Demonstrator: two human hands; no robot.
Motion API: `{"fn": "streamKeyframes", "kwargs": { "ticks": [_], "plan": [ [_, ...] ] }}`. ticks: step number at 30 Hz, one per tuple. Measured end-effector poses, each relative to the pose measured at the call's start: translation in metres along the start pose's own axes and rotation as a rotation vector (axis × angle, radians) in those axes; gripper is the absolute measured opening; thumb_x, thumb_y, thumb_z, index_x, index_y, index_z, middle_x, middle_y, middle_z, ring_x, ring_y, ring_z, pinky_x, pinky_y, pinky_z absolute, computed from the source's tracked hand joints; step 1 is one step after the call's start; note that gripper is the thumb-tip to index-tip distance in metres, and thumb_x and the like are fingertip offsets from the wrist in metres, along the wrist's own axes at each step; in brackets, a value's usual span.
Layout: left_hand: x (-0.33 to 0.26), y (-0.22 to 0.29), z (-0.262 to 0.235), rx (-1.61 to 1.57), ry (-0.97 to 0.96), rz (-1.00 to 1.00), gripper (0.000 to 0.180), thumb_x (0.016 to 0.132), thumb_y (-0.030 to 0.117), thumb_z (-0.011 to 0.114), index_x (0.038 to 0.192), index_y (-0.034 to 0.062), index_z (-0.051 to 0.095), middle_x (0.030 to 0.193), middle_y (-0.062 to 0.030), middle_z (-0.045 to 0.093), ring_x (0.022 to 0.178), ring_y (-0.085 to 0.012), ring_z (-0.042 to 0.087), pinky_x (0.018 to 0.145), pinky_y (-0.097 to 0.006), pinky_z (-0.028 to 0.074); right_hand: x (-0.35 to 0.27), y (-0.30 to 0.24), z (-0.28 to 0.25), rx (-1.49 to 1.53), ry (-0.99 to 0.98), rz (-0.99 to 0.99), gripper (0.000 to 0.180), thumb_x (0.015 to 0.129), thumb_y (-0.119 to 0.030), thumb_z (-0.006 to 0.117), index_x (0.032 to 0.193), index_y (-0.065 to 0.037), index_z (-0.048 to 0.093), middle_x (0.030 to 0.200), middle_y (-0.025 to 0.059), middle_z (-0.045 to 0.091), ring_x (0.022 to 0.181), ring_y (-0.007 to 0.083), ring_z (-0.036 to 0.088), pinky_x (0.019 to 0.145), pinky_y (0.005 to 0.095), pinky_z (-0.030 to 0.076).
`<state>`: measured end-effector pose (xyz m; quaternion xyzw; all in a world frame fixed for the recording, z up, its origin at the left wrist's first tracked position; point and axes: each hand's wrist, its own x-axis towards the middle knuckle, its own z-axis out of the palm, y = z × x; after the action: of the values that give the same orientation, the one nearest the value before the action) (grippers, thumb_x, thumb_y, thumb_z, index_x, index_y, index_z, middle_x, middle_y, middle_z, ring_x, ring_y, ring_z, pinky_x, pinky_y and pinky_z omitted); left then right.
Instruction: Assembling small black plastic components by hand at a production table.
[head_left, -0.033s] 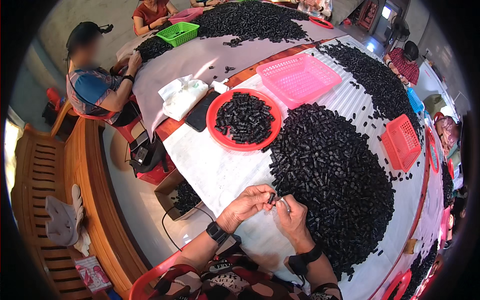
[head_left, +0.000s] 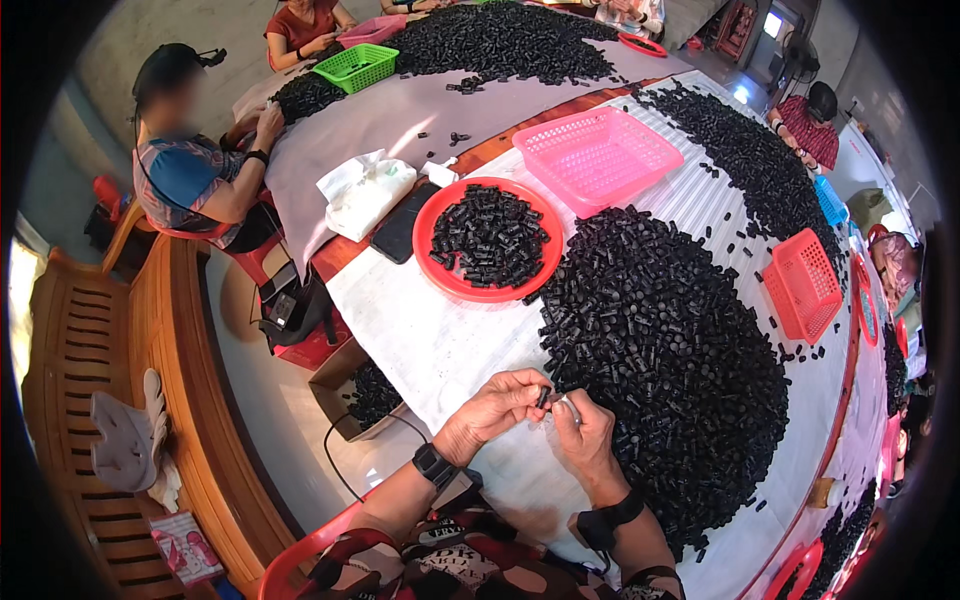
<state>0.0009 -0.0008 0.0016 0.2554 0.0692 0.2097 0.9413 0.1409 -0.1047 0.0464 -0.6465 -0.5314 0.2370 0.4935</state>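
Observation:
My left hand (head_left: pixel 506 402) pinches a small black plastic piece (head_left: pixel 543 396) between thumb and fingertips. Close beside it, my right hand (head_left: pixel 584 436) is closed with the thumb over the bent fingers. Something small and pale or silvery shows at its fingertips, too small to name. Both hands are above the white table cover (head_left: pixel 440 350), at the near left edge of a large heap of black plastic pieces (head_left: pixel 665 370). Beyond the hands, a red round tray (head_left: pixel 427 225) holds more of these black pieces.
A pink basket (head_left: pixel 600 160) stands behind the heap, a red basket (head_left: pixel 803 285) to the right. Left of the tray lie a dark phone (head_left: pixel 402 232) and a tissue pack (head_left: pixel 366 192). A cardboard box (head_left: pixel 340 390) sits below the table edge. Co-workers sit around the tables.

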Motion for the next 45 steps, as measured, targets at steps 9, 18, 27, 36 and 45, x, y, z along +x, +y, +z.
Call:
{"fn": "streamKeyframes", "kwargs": {
  "ticks": [9,18,27,36,45],
  "plan": [
    [0.002,0.001,0.004,-0.030,0.045,0.035,0.024,0.091,0.015,0.060,0.109,0.0003,0.056,0.091,-0.0080,0.061,0.080,-0.0153,0.058,0.068,-0.027,0.049,0.000,-0.001,-0.001,0.010,0.024,-0.017,0.021,0.089,-0.020,0.056,0.080,-0.001,0.057,0.069,0.0154,0.062,0.061,0.0300,0.063,0.055,0.0359,0.049],
    [0.001,0.000,0.001,-0.032,0.073,0.047,0.019,0.091,0.013,0.061,0.106,0.0030,0.056,0.090,-0.0077,0.060,0.081,-0.0152,0.060,0.066,-0.026,0.049,0.000,-0.003,-0.001,0.017,0.017,-0.001,0.023,0.090,-0.023,0.056,0.082,-0.001,0.058,0.069,0.0142,0.062,0.060,0.0276,0.062,0.055,0.0345,0.048],
    [0.001,-0.001,0.000,0.018,0.062,0.085,0.023,0.089,0.013,0.063,0.105,-0.0030,0.058,0.097,-0.0122,0.065,0.083,-0.0170,0.062,0.076,-0.029,0.050,0.000,0.000,-0.001,-0.008,0.026,-0.007,0.025,0.090,-0.024,0.057,0.080,-0.001,0.056,0.067,0.0151,0.059,0.058,0.0302,0.060,0.054,0.0362,0.047],
    [-0.001,0.000,0.000,0.018,0.088,0.028,0.026,0.091,0.017,0.061,0.105,-0.0043,0.060,0.094,-0.0103,0.064,0.075,-0.0158,0.059,0.070,-0.028,0.048,0.001,-0.003,-0.002,-0.015,0.006,0.006,0.021,0.089,-0.020,0.058,0.080,-0.001,0.057,0.069,0.0158,0.061,0.061,0.0317,0.062,0.055,0.0364,0.048],
    [-0.001,0.001,0.003,0.072,0.092,0.007,0.028,0.093,0.021,0.057,0.107,-0.0041,0.061,0.087,-0.0044,0.062,0.069,-0.0099,0.056,0.062,-0.023,0.045,0.002,-0.004,0.000,-0.041,-0.004,0.007,0.019,0.089,-0.018,0.058,0.080,-0.001,0.057,0.070,0.0161,0.062,0.062,0.0325,0.063,0.054,0.0364,0.048]
  ]
}}
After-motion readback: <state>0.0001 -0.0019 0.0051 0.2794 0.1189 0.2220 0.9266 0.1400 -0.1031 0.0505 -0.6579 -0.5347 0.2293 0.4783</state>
